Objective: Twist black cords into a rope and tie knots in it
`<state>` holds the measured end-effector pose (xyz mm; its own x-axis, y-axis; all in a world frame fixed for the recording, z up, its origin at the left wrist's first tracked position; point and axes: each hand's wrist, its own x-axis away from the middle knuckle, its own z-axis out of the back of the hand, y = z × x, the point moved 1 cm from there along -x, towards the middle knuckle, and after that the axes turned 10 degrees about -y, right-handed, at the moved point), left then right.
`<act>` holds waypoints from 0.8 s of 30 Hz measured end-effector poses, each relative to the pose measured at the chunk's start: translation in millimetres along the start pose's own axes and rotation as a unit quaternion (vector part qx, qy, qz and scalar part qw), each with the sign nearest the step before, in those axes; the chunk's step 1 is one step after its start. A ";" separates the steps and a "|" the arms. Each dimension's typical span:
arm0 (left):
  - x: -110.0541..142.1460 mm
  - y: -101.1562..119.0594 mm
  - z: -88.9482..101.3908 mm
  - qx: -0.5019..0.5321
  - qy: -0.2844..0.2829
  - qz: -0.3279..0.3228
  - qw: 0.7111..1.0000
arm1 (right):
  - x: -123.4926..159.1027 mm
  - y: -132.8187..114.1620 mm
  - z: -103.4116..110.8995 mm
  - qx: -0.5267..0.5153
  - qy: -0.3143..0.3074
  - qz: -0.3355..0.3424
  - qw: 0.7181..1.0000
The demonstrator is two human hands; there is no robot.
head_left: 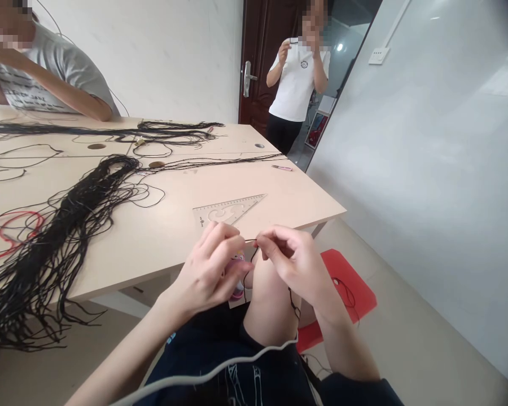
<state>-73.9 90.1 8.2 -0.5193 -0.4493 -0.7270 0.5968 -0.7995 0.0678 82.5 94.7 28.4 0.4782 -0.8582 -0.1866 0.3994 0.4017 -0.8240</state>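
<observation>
My left hand and my right hand meet just off the near edge of the table, above my lap. Both are closed in a pinch on a thin black cord, which hangs down between them and trails over my knee. My left hand also holds a small pink thing that I cannot make out. A clear plastic set square lies on the table right beyond my fingers.
A thick bundle of black cords spills over the table's left edge. A red cord lies at the left. More black cords lie at the back. A red stool stands below. One person sits at the far left, another stands by the door.
</observation>
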 end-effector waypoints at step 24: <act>5.1 -7.4 11.6 0.022 -0.094 -0.051 0.994 | -2.2 -3.1 5.6 0.058 -0.050 0.031 0.997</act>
<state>-88.0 89.1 12.0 -0.6832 -0.4278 -0.5918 0.5102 -0.8594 0.0323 84.6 97.2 34.3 0.5786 -0.7963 -0.1766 0.4512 0.4929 -0.7440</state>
